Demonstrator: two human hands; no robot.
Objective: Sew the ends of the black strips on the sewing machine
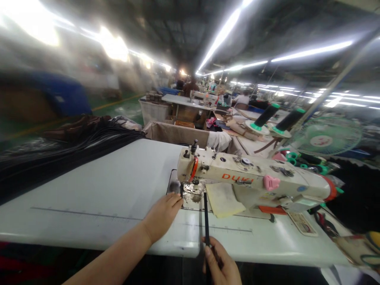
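The black strip (207, 221) lies to the right of the left hand, in front of the sewing machine (261, 186). Its long axis runs away from the person, almost straight, and its far end points to the machine, just beside the yellow cloth (224, 200). The right hand (221, 263) is closed on the strip near the front edge of the table (118, 178). The left hand (163, 213) has its fingers together, beside the needle area; whether they grip something, I cannot tell.
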